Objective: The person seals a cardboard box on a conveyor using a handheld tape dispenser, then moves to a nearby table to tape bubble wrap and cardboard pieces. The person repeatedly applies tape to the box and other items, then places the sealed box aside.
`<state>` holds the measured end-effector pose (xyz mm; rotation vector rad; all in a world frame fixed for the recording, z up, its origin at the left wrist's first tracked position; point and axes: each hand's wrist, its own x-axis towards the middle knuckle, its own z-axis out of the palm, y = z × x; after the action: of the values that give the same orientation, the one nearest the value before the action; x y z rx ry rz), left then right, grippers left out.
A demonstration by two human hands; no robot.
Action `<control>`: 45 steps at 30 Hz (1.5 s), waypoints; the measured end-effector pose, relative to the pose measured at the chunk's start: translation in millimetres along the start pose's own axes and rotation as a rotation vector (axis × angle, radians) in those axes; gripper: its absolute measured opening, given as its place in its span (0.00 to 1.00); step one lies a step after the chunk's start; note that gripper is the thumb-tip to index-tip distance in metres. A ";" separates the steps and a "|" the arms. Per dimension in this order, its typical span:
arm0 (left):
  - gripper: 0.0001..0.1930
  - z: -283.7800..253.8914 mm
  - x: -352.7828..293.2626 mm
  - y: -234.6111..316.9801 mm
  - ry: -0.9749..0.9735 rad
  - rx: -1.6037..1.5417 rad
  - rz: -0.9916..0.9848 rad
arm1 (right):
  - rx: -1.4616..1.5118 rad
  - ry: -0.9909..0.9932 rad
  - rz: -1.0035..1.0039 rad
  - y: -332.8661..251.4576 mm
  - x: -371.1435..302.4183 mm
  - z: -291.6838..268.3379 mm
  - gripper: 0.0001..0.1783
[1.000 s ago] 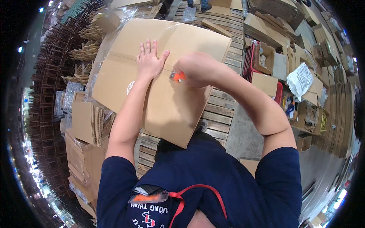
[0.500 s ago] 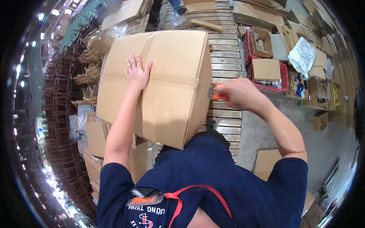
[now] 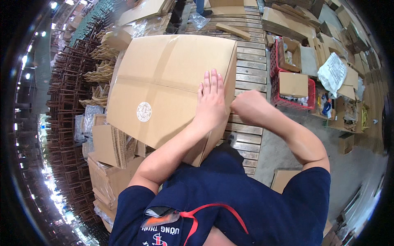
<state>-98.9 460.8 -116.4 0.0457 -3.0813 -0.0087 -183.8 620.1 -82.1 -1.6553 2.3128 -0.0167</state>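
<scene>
A large brown cardboard box [image 3: 172, 61] stands in front of me. Strips of clear tape cross its top, and a round white mark [image 3: 143, 112] shows near its left side. Flat on the box top, close to the right edge, lies my left hand [image 3: 211, 98], fingers stretched out and holding nothing. Just beyond that edge my right hand [image 3: 251, 107] is closed in a fist at the box's right side. The fist hides what it grips; half a second ago an orange tape dispenser with a metal end showed there.
A slatted wooden platform [image 3: 248, 76] runs beneath and beyond the box. Red crates [image 3: 292, 102] and a white plastic bag [image 3: 332, 74] are on the right. Stacked cardboard [image 3: 108, 143] and dark metal racks [image 3: 67, 123] line the left. A person's leg [image 3: 200, 6] shows at the far end.
My left hand has slid right and toward me across the box top, uncovering the round white mark. The orange dispenser is now out of sight behind my right fist.
</scene>
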 end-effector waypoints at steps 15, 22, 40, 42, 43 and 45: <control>0.54 -6.6 -4.8 10.9 0.084 -0.203 -0.253 | 0.303 0.224 0.011 80.9 63.9 -111.8 0.16; 0.51 -5.6 -14.3 8.6 0.098 -0.144 -0.228 | 0.377 0.170 0.059 109.2 -11.8 -65.7 0.14; 0.21 -18.5 98.1 9.7 -0.311 0.383 0.526 | -0.084 -0.116 0.175 34.8 -16.2 -6.9 0.07; 0.20 -19.0 103.7 16.4 -0.397 0.212 0.494 | 0.122 -0.055 0.213 0.0 -60.7 -29.6 0.08; 0.19 -8.3 105.3 -4.3 -0.389 -0.413 0.364 | 0.215 0.076 0.144 -25.8 -74.0 -43.6 0.11; 0.19 7.2 92.9 -79.7 -0.218 -1.581 -0.013 | 0.489 0.398 -0.094 -86.7 -86.8 -73.5 0.16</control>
<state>-189.7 378.4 -118.5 -0.0171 -2.2924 -2.3376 -96.2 659.4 23.9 -1.5977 2.2325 -0.9293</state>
